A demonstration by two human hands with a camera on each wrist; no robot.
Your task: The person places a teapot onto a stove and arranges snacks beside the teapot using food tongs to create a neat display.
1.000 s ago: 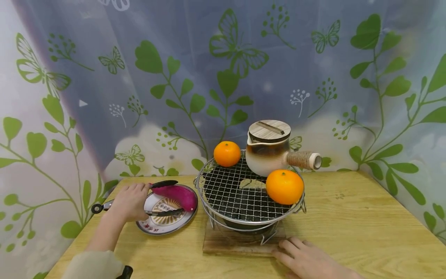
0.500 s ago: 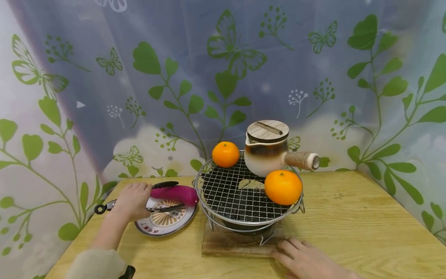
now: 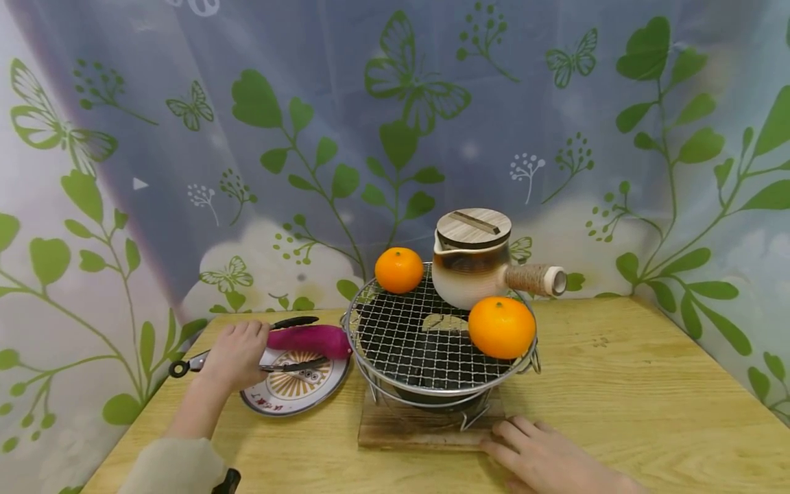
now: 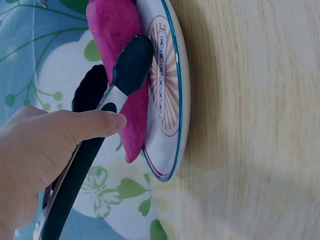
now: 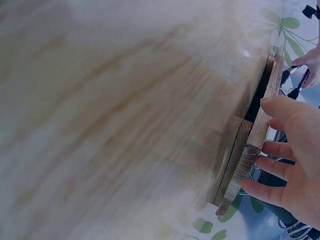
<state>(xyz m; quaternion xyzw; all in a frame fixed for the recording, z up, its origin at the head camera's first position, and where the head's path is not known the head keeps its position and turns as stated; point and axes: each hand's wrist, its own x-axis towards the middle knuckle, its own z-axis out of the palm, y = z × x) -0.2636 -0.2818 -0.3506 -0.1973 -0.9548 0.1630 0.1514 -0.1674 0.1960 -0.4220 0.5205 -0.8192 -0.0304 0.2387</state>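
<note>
My left hand (image 3: 237, 357) grips metal tongs (image 4: 75, 182) with black tips, thumb pressing on one arm. Between the tong tips is a purple sweet potato (image 3: 308, 340), over the far side of a patterned white plate (image 3: 285, 403). In the head view its right end comes right up to the grill's rim. My right hand (image 3: 543, 453) has its fingers loosely extended, touching the front right corner of a wooden board (image 3: 420, 439) under the grill. The right wrist view shows the thumb and fingertips (image 5: 270, 167) along the board's edge.
A round wire grill (image 3: 401, 336) stands on the board at the table's middle. It carries two oranges, one back left (image 3: 399, 270) and one front right (image 3: 502, 328). A clay pot (image 3: 465, 274) with a wooden lid stands at its back right, rope-wrapped handle (image 3: 527, 278) pointing right. A printed curtain (image 3: 395, 137) hangs behind.
The tong arms have come closer together around the sweet potato. Its right end has swung up and right, toward the grill's rim. My right hand has stayed at the board.
</note>
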